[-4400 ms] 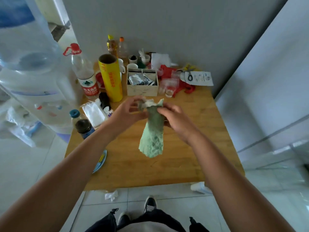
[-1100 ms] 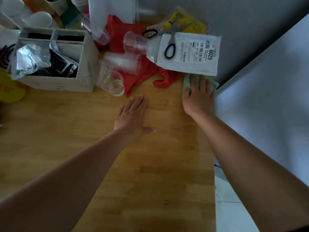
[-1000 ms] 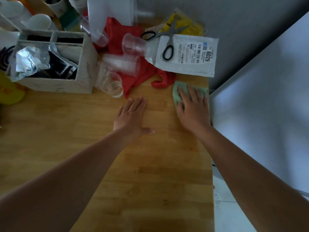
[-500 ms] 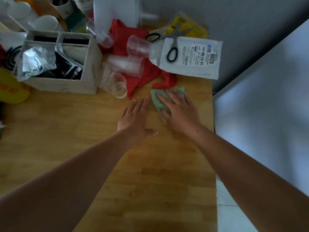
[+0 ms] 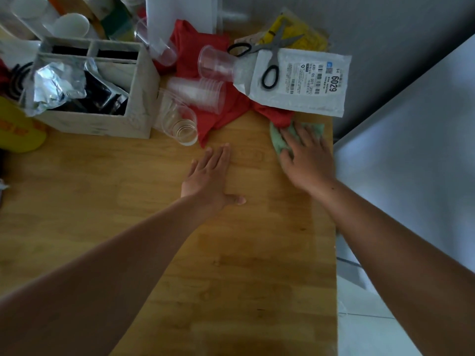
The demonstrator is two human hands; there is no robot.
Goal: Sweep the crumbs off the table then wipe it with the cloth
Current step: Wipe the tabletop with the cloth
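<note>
A green cloth (image 5: pixel 279 141) lies flat on the wooden table (image 5: pixel 231 265) near its far right corner. My right hand (image 5: pixel 305 155) presses down on the cloth with spread, straight fingers, covering most of it. My left hand (image 5: pixel 210 177) rests flat on the bare wood to the left of it, fingers straight and thumb out. The cloth's far edge touches a red fabric (image 5: pixel 223 109). No crumbs can be made out on the wood.
Behind the hands lie clear plastic cups (image 5: pixel 180 122), a white parcel bag (image 5: pixel 305 83) with scissors (image 5: pixel 270 57) on it, and a cardboard box (image 5: pixel 102 98) of packets. A yellow container (image 5: pixel 18 129) is at far left. The table's right edge meets a grey panel (image 5: pixel 411 150).
My right hand has slid the cloth back to the right, toward the table's right edge, after moving it left half a second ago. My left hand has stayed flat in place.
</note>
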